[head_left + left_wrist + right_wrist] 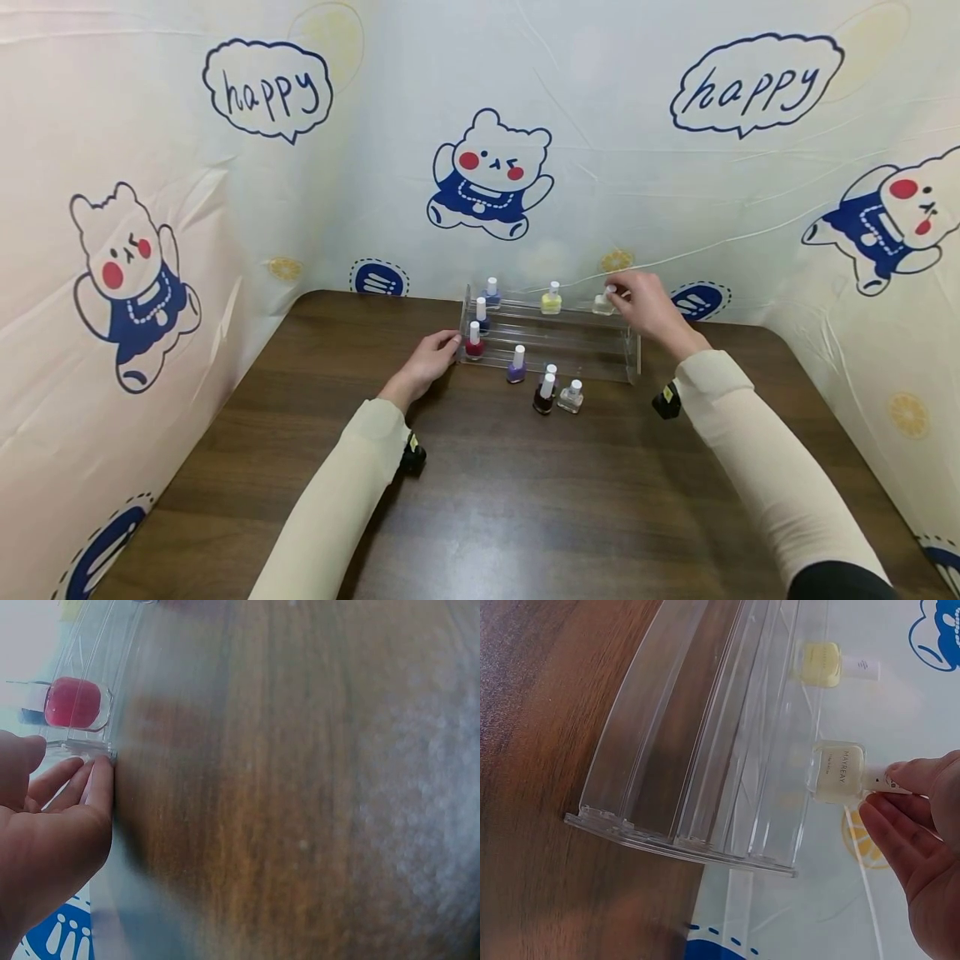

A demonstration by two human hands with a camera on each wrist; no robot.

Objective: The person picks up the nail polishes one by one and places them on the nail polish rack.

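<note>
R hand (645,307) pinches pale cream polish bottle (838,773) by cap, on clear acrylic tiered rack (555,342) top step; L hand (429,360) fingers straight, bracing rack's left end. Next, likely: release once settled.

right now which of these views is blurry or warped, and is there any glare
Head view: sharp in the middle, wide-angle bend at the edges, soft sheen on the table. Left wrist view: heavily blurred tabletop, only the left hand and red bottle read clearly. Right wrist view: crisp, with reflections in the clear rack beside the right hand.
</note>
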